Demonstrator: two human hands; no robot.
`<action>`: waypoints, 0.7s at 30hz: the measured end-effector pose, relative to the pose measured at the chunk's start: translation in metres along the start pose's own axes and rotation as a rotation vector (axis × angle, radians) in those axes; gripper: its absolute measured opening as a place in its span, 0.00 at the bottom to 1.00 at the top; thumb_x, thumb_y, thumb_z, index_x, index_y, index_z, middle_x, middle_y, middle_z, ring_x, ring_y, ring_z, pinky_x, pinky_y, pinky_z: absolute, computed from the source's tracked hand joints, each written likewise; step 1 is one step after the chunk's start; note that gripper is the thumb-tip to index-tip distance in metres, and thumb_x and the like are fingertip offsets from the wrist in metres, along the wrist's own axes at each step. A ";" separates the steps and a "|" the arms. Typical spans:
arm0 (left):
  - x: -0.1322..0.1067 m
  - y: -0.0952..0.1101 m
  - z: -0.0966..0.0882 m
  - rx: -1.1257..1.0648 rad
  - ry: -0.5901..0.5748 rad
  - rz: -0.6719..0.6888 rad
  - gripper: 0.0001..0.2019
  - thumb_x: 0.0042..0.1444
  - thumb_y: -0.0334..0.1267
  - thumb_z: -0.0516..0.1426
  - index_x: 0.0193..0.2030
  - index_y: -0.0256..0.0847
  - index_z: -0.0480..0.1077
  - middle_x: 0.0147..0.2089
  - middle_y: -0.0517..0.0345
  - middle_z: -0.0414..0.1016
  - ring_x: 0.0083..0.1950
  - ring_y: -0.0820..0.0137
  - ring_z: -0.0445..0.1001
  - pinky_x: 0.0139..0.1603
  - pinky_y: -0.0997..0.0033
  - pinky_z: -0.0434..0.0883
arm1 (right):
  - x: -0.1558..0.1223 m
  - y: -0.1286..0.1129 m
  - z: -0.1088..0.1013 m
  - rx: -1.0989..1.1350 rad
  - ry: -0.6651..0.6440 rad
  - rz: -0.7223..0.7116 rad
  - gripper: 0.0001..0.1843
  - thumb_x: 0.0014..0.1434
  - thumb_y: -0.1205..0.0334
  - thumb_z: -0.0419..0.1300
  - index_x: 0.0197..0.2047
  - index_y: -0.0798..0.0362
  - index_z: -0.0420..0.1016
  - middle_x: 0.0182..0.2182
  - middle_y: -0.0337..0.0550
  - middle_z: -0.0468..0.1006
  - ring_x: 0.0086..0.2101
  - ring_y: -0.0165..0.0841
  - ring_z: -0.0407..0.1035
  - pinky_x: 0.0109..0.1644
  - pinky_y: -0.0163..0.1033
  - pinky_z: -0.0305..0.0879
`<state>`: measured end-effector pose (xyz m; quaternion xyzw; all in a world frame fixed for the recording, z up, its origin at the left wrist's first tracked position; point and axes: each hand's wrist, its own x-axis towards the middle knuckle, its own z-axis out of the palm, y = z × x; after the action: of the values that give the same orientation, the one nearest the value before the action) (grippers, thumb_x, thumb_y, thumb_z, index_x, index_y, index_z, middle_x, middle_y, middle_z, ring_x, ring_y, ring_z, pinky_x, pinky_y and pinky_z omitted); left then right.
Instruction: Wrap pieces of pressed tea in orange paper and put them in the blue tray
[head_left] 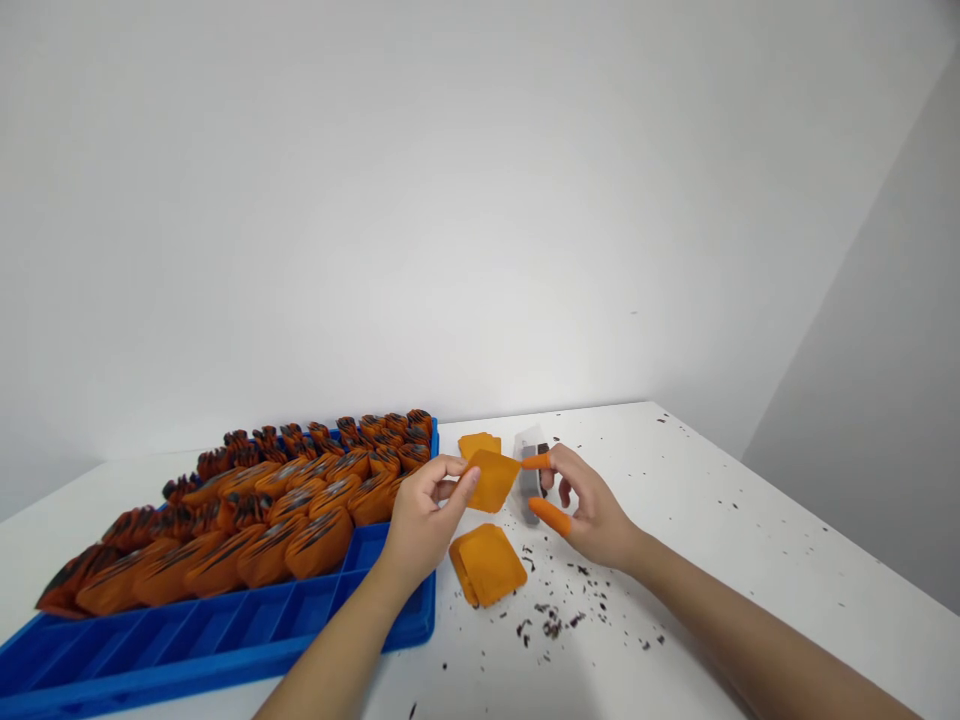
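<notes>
My left hand (pixel 424 515) pinches an orange square sheet (pixel 491 480) by its left edge, holding it just above the white table (pixel 712 560). My right hand (pixel 589 505) wears orange finger cots on thumb and forefinger; the forefinger tip touches the sheet's right corner, and a small grey block (pixel 532 485) sits between the fingers. A stack of the same orange sheets (pixel 487 565) lies under my hands, and a smaller stack (pixel 478 443) lies behind them.
A blue compartment tray (pixel 225 625) on the left holds several rows of orange wrapped pieces with dark ends (pixel 262 510). Dark crumbs (pixel 555 620) are scattered over the table. A clear packet (pixel 529 440) lies behind my right hand. A white wall stands close behind.
</notes>
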<state>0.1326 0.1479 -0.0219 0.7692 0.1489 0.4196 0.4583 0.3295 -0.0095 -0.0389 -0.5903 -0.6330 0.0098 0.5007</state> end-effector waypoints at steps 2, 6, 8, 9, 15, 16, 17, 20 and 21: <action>-0.001 -0.001 0.004 -0.067 -0.009 -0.040 0.17 0.65 0.53 0.63 0.35 0.42 0.73 0.37 0.54 0.79 0.37 0.65 0.78 0.38 0.70 0.77 | -0.001 0.000 0.003 0.007 -0.018 0.025 0.17 0.71 0.47 0.64 0.57 0.45 0.75 0.37 0.42 0.71 0.36 0.36 0.68 0.33 0.40 0.70; -0.005 -0.004 0.013 -0.167 -0.050 -0.108 0.19 0.61 0.55 0.65 0.34 0.41 0.71 0.37 0.56 0.77 0.32 0.69 0.76 0.32 0.71 0.75 | -0.001 0.000 0.006 -0.022 -0.031 0.046 0.15 0.70 0.46 0.66 0.52 0.46 0.77 0.37 0.41 0.72 0.35 0.35 0.68 0.32 0.39 0.69; -0.008 -0.006 0.016 -0.197 -0.060 -0.134 0.17 0.60 0.52 0.66 0.33 0.41 0.69 0.38 0.56 0.77 0.30 0.70 0.75 0.30 0.73 0.74 | 0.000 0.001 0.005 -0.042 -0.029 0.023 0.14 0.70 0.47 0.66 0.50 0.46 0.77 0.36 0.42 0.73 0.35 0.35 0.68 0.32 0.39 0.70; -0.008 -0.007 0.017 -0.207 -0.058 -0.144 0.17 0.60 0.50 0.66 0.33 0.42 0.67 0.38 0.56 0.77 0.30 0.71 0.75 0.30 0.73 0.73 | 0.000 0.002 0.004 -0.050 -0.010 0.010 0.13 0.71 0.48 0.65 0.51 0.46 0.77 0.37 0.42 0.73 0.35 0.35 0.69 0.31 0.40 0.70; -0.004 -0.011 0.011 -0.175 0.045 -0.170 0.16 0.53 0.41 0.66 0.28 0.43 0.60 0.35 0.60 0.74 0.28 0.75 0.68 0.26 0.78 0.65 | 0.007 0.006 -0.009 -0.112 0.124 0.051 0.10 0.75 0.51 0.58 0.47 0.46 0.76 0.37 0.44 0.76 0.36 0.37 0.72 0.31 0.41 0.70; -0.002 -0.011 0.010 -0.161 0.064 -0.174 0.16 0.51 0.40 0.66 0.28 0.43 0.60 0.35 0.60 0.75 0.28 0.75 0.68 0.27 0.78 0.64 | 0.008 0.008 -0.011 -0.145 0.139 0.070 0.11 0.76 0.51 0.57 0.46 0.46 0.75 0.36 0.43 0.76 0.36 0.37 0.72 0.31 0.41 0.70; -0.002 -0.011 0.009 -0.148 0.080 -0.177 0.16 0.50 0.40 0.66 0.28 0.43 0.61 0.36 0.59 0.75 0.29 0.75 0.68 0.27 0.77 0.65 | 0.008 0.010 -0.012 -0.181 0.153 0.087 0.12 0.77 0.51 0.56 0.44 0.47 0.75 0.36 0.43 0.76 0.35 0.37 0.72 0.31 0.41 0.70; -0.001 -0.011 0.009 -0.120 0.117 -0.185 0.14 0.49 0.39 0.65 0.29 0.43 0.61 0.35 0.61 0.74 0.30 0.74 0.69 0.30 0.76 0.66 | 0.009 0.023 -0.014 -0.275 0.175 0.118 0.13 0.78 0.53 0.53 0.43 0.47 0.75 0.36 0.43 0.76 0.35 0.37 0.71 0.31 0.42 0.68; -0.001 -0.012 0.009 -0.113 0.124 -0.187 0.14 0.49 0.39 0.65 0.29 0.44 0.61 0.34 0.61 0.73 0.30 0.73 0.69 0.30 0.76 0.66 | 0.010 0.027 -0.014 -0.293 0.179 0.123 0.13 0.78 0.54 0.52 0.44 0.47 0.75 0.36 0.44 0.75 0.34 0.38 0.70 0.31 0.42 0.67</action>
<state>0.1412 0.1484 -0.0343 0.6974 0.2242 0.4296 0.5281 0.3608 -0.0022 -0.0425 -0.6930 -0.5434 -0.1047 0.4621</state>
